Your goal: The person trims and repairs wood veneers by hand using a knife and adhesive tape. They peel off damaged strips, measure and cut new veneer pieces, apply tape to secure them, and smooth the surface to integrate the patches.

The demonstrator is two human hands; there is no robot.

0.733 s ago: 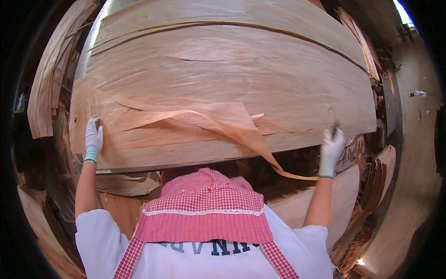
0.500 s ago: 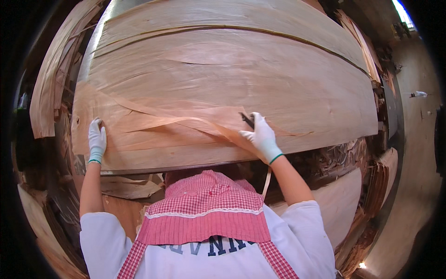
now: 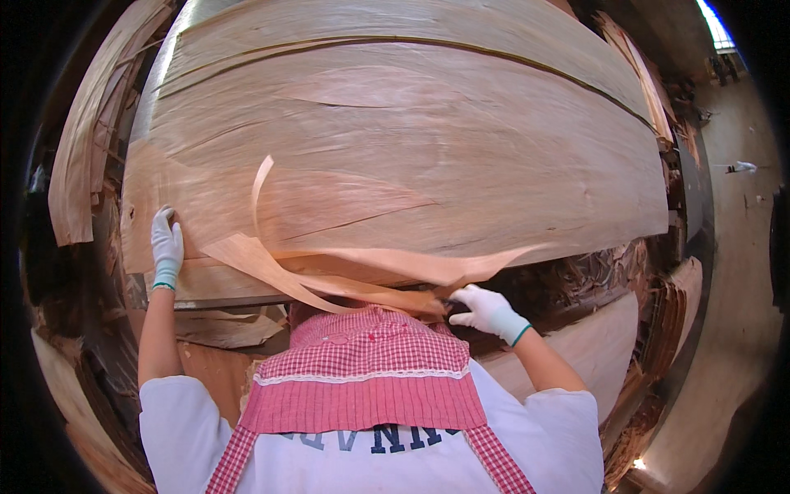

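My left hand, in a white glove with a green-edged cuff, rests on the left part of a large pale wood veneer sheet. Its fingers lie on the surface and grip nothing that I can see. My right hand, gloved alike, is just off the near edge of the sheet, closed around a small black tool. The tool is mostly hidden and blurred, so its exact kind is unclear. Beside this hand, loose curling veneer strips hang over the near edge toward my checked apron; one narrow end stands up.
A long dark split crosses the far part of the veneer. Stacked veneer offcuts stand along the left side. Crumpled scraps and more veneer pieces lie below the near right edge. Bare floor runs along the right.
My right hand has come toward me and slightly right, off the sheet's edge. The loose strips have lifted and slid to the near edge. My left hand has stayed almost in place.
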